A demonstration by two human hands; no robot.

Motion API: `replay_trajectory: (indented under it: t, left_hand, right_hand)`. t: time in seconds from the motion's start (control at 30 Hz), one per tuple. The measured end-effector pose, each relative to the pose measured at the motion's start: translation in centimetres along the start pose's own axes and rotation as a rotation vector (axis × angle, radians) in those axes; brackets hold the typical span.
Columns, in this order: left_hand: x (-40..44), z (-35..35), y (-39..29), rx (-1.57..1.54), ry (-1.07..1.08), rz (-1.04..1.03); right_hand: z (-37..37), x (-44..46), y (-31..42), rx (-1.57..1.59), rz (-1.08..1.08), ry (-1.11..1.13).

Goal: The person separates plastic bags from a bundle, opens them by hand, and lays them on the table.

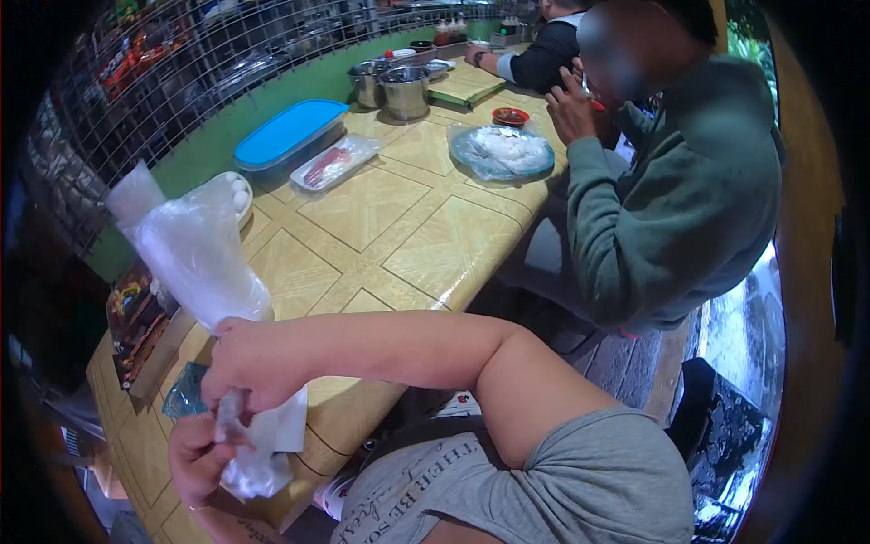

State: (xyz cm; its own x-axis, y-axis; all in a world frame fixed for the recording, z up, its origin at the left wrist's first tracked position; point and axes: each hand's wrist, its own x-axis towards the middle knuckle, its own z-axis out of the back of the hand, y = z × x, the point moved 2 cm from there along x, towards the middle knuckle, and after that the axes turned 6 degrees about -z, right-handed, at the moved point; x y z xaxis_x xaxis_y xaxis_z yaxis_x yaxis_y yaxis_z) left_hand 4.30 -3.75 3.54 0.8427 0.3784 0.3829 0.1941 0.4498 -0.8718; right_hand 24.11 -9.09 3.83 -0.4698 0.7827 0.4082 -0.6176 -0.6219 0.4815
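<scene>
- Pinching a thin plastic bag (258, 471), the left grip (195, 456) and right grip (243, 363) were closed, near the tabletop's (362, 213) edge.
- This tabletop was yellowish, shiny, patterned with lines.
- Along it stood a green wall (208, 147) with wire mesh (163, 82) above.

At the desk's (362, 208) near end, the left fingers (201, 440) and right fingers (217, 385) are holding a plastic bundle (258, 473). Behind them, a stack of plastic bags (195, 254) is lying, with eggs (241, 195) sitting just behind its right side. Farther back, a lidded container (290, 136) is standing left of a tray (367, 150) of meat (326, 169). Beyond these, pots (405, 91) are standing. To the right, a plate (545, 167) is lying before a seated person (675, 199), a small bowl (510, 117) resting behind it.
</scene>
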Motion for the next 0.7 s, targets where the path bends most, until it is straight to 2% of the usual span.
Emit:
replay_trajectory:
  t: [0.03, 0.13, 0.2, 0.23, 0.3, 0.37, 0.4, 0.43, 0.47, 0.5, 0.53, 0.6, 0.67, 0.7]
  left_hand:
    - [-0.4, 0.5, -0.7, -0.052, 0.005, 0.017]
    - [-1.1, 1.2, -0.7, -0.139, -0.046, -0.012]
    - [-0.9, 0.9, -0.6, -0.153, -0.061, 0.027]
    - [-0.5, 0.7, -0.8, -0.051, 0.024, 0.044]
    - [0.4, 1.0, -1.5, 0.167, 0.143, 0.101]
    - [1.7, 0.7, -1.9, 0.2, 0.264, -0.013]
    - [2.2, 0.8, -2.2, 0.083, 0.312, -0.158]
    - [2.4, 0.7, -3.1, 0.003, 0.286, -0.177]
    - [2.5, 1.4, -3.1, -0.109, 0.309, -0.239]
    - [2.6, 2.5, -2.6, -0.221, 0.344, -0.314]
    - [3.0, 3.9, -1.4, -0.118, 0.31, -0.405]
    - [4.8, 6.7, 0.6, -0.085, 0.281, -0.435]
    - [6.8, 4.9, -1.3, -0.447, 0.046, -0.342]
    - [7.7, 2.7, -3.3, -0.735, -0.19, -0.295]
  right_hand:
    - [0.2, 0.1, -0.7, 0.222, -0.113, 0.031]
    - [2.1, -0.7, -2.0, 0.385, 0.085, -0.197]
    - [2.3, -0.9, -2.4, 0.853, 0.156, -0.172]
    - [2.3, -1.0, -2.5, 1.092, 0.193, -0.153]
    - [2.4, -1.9, -2.8, 1.28, 0.076, -0.089]
    - [2.5, -2.1, -3.7, 1.406, 0.023, 0.024]
    - [2.8, -2.2, -4.4, 1.431, 0.023, 0.07]
    - [4.0, -2.7, -4.1, 1.437, -0.021, 0.069]
    - [3.8, -1.9, -5.7, 1.541, 0.11, -0.006]
    - [4.8, -1.8, -5.8, 1.638, 0.128, -0.078]
    - [5.9, -1.7, -5.9, 1.728, 0.137, -0.169]
    - [7.4, -0.3, -5.7, 1.801, 0.069, -0.425]
    - [8.7, 1.6, -7.6, 1.81, 0.157, -0.368]
    - [9.5, 2.6, -8.6, 1.796, 0.183, -0.362]
